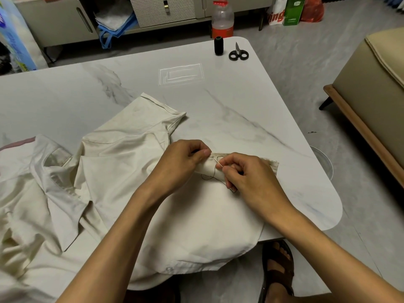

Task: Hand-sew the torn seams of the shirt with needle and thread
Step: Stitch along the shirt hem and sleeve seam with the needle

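A cream shirt point(135, 171) lies spread over the near half of the marble table point(240, 101). My left hand point(181, 162) pinches a folded edge of the shirt, thumb on top near the seam. My right hand point(247, 173) pinches a thin needle point(218, 163) whose tip points into that folded edge. Dark thread point(209, 177) loops loosely on the cloth below the needle and under my right hand.
A black thread spool point(218, 45) and small black-handled scissors point(238, 53) stand near the table's far edge. A plastic bottle point(222, 18) sits on the floor behind the table. A beige sofa point(376, 95) is at the right. My sandalled foot point(277, 267) shows below the table.
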Motion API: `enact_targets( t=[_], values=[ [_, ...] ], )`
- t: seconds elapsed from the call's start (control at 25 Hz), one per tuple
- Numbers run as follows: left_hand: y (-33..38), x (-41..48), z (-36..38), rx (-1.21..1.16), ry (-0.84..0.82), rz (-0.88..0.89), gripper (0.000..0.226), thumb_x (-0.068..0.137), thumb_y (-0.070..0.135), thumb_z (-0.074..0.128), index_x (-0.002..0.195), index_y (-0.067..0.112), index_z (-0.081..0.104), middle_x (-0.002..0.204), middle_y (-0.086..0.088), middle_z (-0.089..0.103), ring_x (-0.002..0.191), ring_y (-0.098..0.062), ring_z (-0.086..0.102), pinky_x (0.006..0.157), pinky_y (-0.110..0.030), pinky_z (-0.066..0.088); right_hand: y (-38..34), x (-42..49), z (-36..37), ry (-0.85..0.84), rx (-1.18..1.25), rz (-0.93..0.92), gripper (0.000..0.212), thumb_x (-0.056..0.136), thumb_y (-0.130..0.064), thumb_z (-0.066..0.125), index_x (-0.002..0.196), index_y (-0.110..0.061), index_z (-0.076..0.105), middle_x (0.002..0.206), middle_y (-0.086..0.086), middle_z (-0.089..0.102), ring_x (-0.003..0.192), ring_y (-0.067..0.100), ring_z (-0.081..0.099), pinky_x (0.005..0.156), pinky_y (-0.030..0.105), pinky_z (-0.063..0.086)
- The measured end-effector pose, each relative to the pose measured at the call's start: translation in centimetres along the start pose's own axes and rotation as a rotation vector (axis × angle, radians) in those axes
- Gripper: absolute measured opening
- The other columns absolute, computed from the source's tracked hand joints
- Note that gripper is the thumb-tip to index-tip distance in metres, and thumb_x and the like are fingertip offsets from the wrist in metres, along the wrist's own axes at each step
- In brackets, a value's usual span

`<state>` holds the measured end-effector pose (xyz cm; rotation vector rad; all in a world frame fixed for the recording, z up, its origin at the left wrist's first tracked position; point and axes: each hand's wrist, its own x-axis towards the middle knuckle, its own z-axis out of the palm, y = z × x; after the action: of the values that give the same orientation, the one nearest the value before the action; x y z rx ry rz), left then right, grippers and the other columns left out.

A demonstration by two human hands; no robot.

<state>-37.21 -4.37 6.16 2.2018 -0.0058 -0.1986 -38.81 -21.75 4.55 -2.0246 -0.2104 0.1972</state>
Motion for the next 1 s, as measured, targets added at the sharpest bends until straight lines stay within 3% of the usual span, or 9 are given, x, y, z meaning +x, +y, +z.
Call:
enact_targets(
  t=[0.16,0.28,0.44,0.52,0.72,1.0],
  values=[
    [0.3,-0.4,0.1,-0.017,0.02,0.0,0.017,0.097,0.021,0.062,0.083,0.014,0.07,0.075,0.006,0.067,0.068,-0.003,0.055,0.066,-0.019,0.041,0.0,-0.1,0.0,0.028,-0.022,-0.005,0.016,0.093,-0.015,0.056,0.084,-0.018,0.068,0.056,-0.001,0.063,0.056,0.015,0.057,0.062,0.028,0.045],
    [0.5,-0.7,0.1,0.04,0.066,0.049,0.013,0.092,0.022,0.069,0.079,0.019,0.069,0.074,0.01,0.068,0.07,0.0,0.058,0.067,-0.015,0.041,-0.1,-0.1,0.1,0.051,-0.033,0.008,0.017,0.093,-0.013,0.055,0.084,-0.018,0.068,0.057,-0.001,0.064,0.055,0.009,0.057,0.062,0.023,0.045],
    [0.3,-0.8,0.8,0.195,0.217,0.209,0.012,0.091,0.022,0.07,0.08,0.017,0.067,0.077,0.01,0.068,0.078,-0.002,0.058,0.103,-0.03,0.032,-0.5,-0.2,0.5,0.109,-0.039,0.009,0.017,0.093,-0.012,0.054,0.082,-0.016,0.067,0.057,-0.004,0.065,0.056,0.008,0.061,0.066,0.032,0.052],
    [-0.1,-0.8,1.3,0.313,0.304,0.31,0.014,0.09,0.026,0.069,0.08,0.018,0.065,0.077,0.01,0.067,0.074,-0.006,0.058,0.11,-0.03,0.027,-0.7,-0.3,0.7,0.136,-0.045,0.008,0.02,0.093,-0.013,0.054,0.077,-0.019,0.064,0.056,-0.004,0.065,0.054,0.008,0.06,0.065,0.032,0.052],
    [-0.5,-0.7,1.8,0.471,0.404,0.471,0.013,0.085,0.024,0.067,0.075,0.016,0.063,0.071,0.009,0.063,0.069,-0.015,0.059,0.103,-0.03,0.03,-1.0,-0.2,1.2,0.183,-0.057,0.014,0.026,0.095,-0.014,0.055,0.07,-0.025,0.058,0.054,-0.006,0.064,0.052,0.006,0.059,0.065,0.034,0.053],
    [-0.2,-0.8,1.7,0.519,0.418,0.549,0.013,0.085,0.021,0.067,0.074,0.014,0.065,0.068,0.004,0.062,0.067,-0.022,0.058,0.097,-0.032,0.035,-1.2,-0.3,1.4,0.217,-0.067,0.017,0.025,0.095,-0.015,0.056,0.072,-0.022,0.06,0.053,-0.007,0.062,0.052,0.004,0.058,0.063,0.028,0.051]
  ],
)
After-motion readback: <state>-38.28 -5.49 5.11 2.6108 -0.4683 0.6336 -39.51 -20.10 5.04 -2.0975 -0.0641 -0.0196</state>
